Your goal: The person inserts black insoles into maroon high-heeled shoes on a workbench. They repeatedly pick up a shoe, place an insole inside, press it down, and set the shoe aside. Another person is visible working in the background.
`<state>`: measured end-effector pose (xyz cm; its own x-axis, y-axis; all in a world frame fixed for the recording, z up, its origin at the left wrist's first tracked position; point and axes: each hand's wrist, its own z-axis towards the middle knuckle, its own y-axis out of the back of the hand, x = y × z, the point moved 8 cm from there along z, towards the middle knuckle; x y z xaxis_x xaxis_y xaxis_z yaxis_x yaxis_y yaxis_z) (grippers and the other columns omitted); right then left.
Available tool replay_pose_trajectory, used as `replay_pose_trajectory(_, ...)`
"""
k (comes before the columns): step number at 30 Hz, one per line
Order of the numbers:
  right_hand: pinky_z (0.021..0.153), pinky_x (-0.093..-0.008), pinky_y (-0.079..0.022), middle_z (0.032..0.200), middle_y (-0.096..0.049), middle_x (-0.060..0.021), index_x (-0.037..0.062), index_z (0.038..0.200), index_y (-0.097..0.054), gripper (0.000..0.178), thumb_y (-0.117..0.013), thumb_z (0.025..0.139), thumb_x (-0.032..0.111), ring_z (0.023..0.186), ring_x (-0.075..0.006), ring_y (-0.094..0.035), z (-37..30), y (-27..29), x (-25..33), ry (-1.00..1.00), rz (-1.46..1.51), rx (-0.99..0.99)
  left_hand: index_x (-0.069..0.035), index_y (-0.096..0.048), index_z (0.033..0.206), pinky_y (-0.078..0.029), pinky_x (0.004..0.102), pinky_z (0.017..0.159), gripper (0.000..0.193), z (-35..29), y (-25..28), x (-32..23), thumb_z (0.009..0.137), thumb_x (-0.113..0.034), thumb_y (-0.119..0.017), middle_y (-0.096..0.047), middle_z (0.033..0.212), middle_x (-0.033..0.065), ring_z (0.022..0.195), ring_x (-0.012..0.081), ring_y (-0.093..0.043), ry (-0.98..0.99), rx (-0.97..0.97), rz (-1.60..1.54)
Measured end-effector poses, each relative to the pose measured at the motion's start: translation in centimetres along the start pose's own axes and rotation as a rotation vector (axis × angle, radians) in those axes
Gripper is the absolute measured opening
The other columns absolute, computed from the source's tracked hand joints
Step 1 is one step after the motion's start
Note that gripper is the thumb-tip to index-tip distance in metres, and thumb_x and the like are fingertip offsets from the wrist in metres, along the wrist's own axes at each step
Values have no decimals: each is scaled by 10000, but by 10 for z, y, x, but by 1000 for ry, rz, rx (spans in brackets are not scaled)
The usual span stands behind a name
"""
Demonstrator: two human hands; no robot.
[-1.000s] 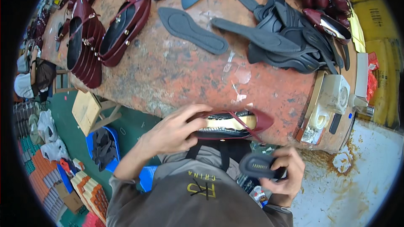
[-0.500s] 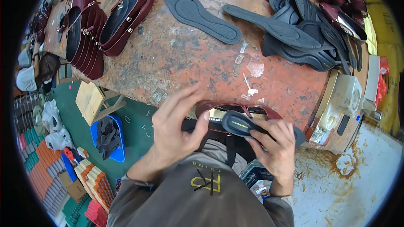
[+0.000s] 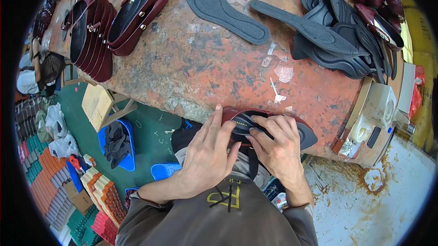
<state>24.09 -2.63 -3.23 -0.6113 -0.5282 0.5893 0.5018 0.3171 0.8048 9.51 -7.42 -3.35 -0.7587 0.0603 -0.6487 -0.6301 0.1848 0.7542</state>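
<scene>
A dark red shoe (image 3: 230,113) lies at the near edge of the worktable. My left hand (image 3: 207,150) wraps round the shoe's left end, its fingers along the side and the thumb near the opening. Inside that opening sits the heel part of a black insole (image 3: 242,126). My right hand (image 3: 279,148) is closed on the insole, fingers bent down into the shoe. The insole's wide end (image 3: 307,137) sticks out to the right of that hand. My fingers hide the insole's middle.
Loose grey insoles (image 3: 226,13) lie across the worktable (image 3: 182,63), with a pile of black insoles (image 3: 340,41) at right. Nested dark red shoes (image 3: 93,36) stand at far left. A tape dispenser (image 3: 376,109) sits at the right edge. Below left are a wooden stool (image 3: 96,108) and blue bin (image 3: 129,155).
The insole has gone from above the shoe down into its opening, heel part first. My left hand has moved from open in the air onto the shoe's left end.
</scene>
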Motion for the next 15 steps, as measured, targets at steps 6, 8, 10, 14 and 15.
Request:
replay_pose_trajectory(6, 982, -452, -470, 1252, -729, -91, 19, 1034, -779, 265, -844, 806, 138, 1087, -270, -653, 2, -3, 2, -19, -54, 26, 134, -718, 1251, -527, 532, 1038, 514, 21, -9, -11, 851, -181, -789, -463, 1579, 387, 1288, 483, -582, 28, 68, 232)
replay_pose_trajectory(8, 981, -459, -461, 1225, -725, -96, 28, 1079, -765, 327, -866, 812, 189, 1086, -283, -646, 1, -1, -3, -106, -90, 18, 133, -756, 1187, -512, 522, 1007, 489, 22, -18, -10, 830, -202, -776, -451, 1596, 374, 1321, 451, -552, 43, 77, 320)
replay_pose_trajectory(10, 964, -466, -453, 1177, -716, -100, 42, 1122, -746, 407, -897, 810, 254, 1070, -298, -635, -5, 18, -4, -276, -131, -38, 130, -764, 1182, -490, 518, 981, 494, 21, -22, -11, 820, -205, -774, -457, 1597, 360, 1332, 443, -543, 41, 70, 351)
replay_pose_trajectory(14, 890, -463, -434, 1037, -646, -94, 89, 1098, -680, 565, -976, 724, 392, 1016, -326, -607, -28, 30, -26, -647, -393, -85, 130, -770, 1173, -472, 520, 952, 494, 17, -24, -13, 805, -199, -778, -469, 1588, 348, 1338, 445, -535, 23, 59, 380)
replay_pose_trajectory(15, 888, -464, -434, 1035, -642, -96, 89, 1094, -678, 569, -979, 721, 394, 1016, -327, -605, -28, 30, -28, -648, -396, -90, 131, -769, 1173, -472, 524, 956, 497, 17, -24, -14, 802, -199, -779, -470, 1586, 348, 1336, 449, -535, 27, 56, 376)
